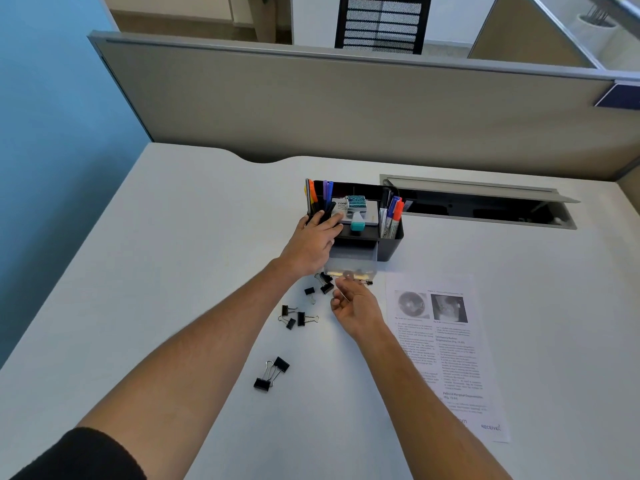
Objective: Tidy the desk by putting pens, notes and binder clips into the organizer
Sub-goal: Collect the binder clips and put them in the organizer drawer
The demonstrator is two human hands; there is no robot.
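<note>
At frame centre, the left hand [313, 242] steadies the organizer [391, 242], fingers flat; the right hand [353, 301], fingers loosely curled, holds nothing beside the open drawer [351, 265]. Binder clips [298, 318] lie lower left, awaiting pickup next.

A white desk [180, 258] fills the lower view, its far edge scalloped at 11 o'clock. At 2 o'clock a grey cable hatch [481, 202] stands propped open in the top. A grey partition panel [311, 109] runs behind it (metal-capped along its upper edge). A blue wall [45, 98] rises at 9 o'clock. Beyond the panel, at 12 o'clock, stands a black mesh chair [381, 24]; a tan divider [526, 32] sits at 1 o'clock.
</note>
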